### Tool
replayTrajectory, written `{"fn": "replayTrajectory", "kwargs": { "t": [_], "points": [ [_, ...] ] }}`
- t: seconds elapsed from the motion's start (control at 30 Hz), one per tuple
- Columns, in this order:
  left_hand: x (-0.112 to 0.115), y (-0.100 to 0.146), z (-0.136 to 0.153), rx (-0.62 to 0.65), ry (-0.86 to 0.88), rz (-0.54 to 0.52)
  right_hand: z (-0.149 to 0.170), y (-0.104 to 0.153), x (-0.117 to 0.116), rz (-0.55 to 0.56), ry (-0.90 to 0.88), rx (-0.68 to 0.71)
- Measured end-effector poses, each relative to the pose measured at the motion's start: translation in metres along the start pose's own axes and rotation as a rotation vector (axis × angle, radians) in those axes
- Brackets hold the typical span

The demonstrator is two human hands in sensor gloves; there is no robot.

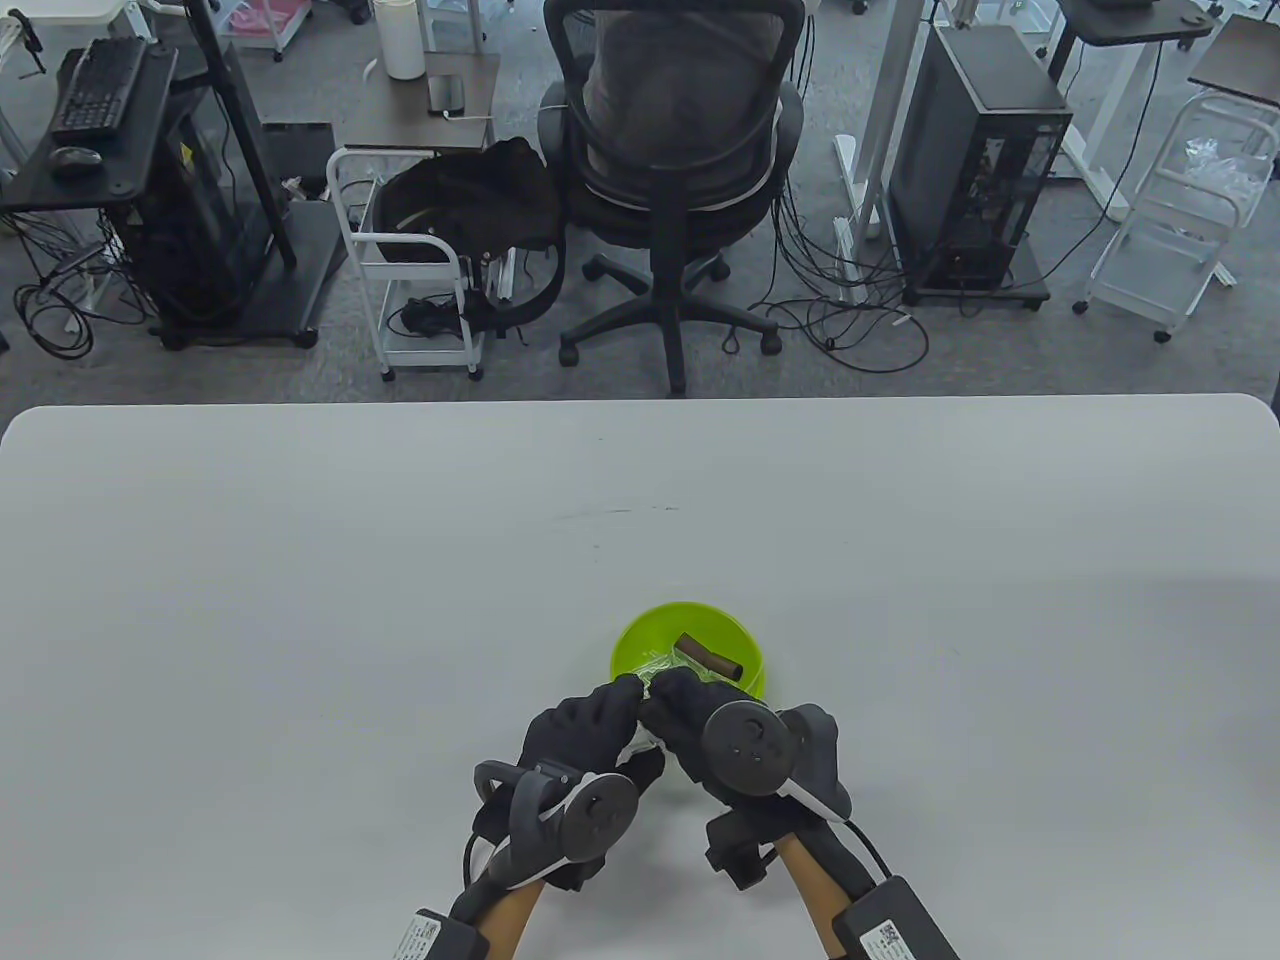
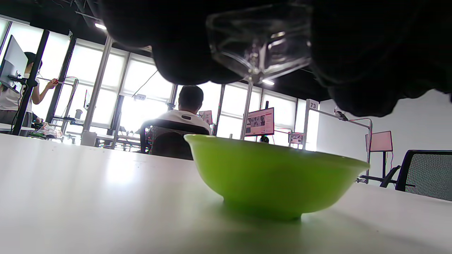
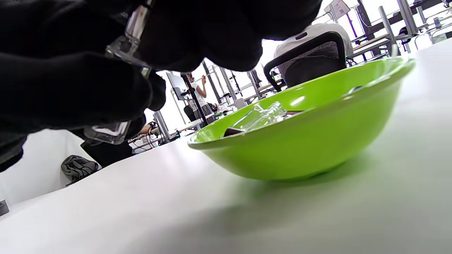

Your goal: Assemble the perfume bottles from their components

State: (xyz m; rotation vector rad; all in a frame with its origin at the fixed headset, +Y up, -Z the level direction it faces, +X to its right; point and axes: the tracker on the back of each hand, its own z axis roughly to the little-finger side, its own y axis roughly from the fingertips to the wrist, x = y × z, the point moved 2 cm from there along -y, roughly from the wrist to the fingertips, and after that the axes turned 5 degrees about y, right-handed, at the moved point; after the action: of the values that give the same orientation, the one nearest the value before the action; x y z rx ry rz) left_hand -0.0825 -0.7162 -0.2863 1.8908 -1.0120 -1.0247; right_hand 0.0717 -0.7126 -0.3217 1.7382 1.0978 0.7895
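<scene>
Both hands meeting right at the near rim of the green bowl (image 1: 640, 630), left hand (image 1: 580, 725) and right hand (image 1: 690, 715) with fingers touching. Pinched between them: a clear glass bottle (image 2: 259, 44), gripped on either side in the wrist views, so fingers of both hands closed around it, nothing loose. Held just above the tabletop (image 1: 300, 600), on the near side of the bowl. Long axis looks roughly sideways, hand to hand, though gloves hide most of it. Still in the bowl: a brown tube-shaped cap (image 1: 708, 656) lying slantwise, plus more clear parts (image 3: 259, 118). Right hand nearer to the cap, probably the one to reach for it. No readable label on the bottle; only a "73" sign in the background.
</scene>
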Motion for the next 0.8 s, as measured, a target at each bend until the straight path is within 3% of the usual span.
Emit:
{"fn": "replayTrajectory", "kwargs": {
  "t": [0.07, 0.2, 0.4, 0.5, 0.7, 0.8],
  "points": [
    [0.0, 0.0, 0.0, 0.002, -0.002, 0.007, 0.0, 0.0, -0.001, -0.034, -0.017, 0.023],
    [0.001, -0.001, 0.009, -0.008, 0.012, 0.027, -0.001, -0.002, -0.002, -0.245, -0.065, 0.125],
    [-0.001, -0.001, 0.005, 0.015, 0.018, 0.019, -0.004, 0.0, -0.001, -0.063, 0.124, 0.05],
    [-0.001, -0.001, 0.006, 0.014, 0.016, 0.02, -0.005, 0.002, -0.004, -0.02, 0.035, 0.006],
    [0.0, -0.001, 0.001, 0.045, 0.016, 0.024, 0.001, 0.0, -0.006, 0.003, -0.013, -0.017],
    [0.0, -0.001, 0.001, 0.045, 0.01, 0.024, 0.004, 0.001, -0.005, -0.042, -0.078, 0.02]
  ]
}}
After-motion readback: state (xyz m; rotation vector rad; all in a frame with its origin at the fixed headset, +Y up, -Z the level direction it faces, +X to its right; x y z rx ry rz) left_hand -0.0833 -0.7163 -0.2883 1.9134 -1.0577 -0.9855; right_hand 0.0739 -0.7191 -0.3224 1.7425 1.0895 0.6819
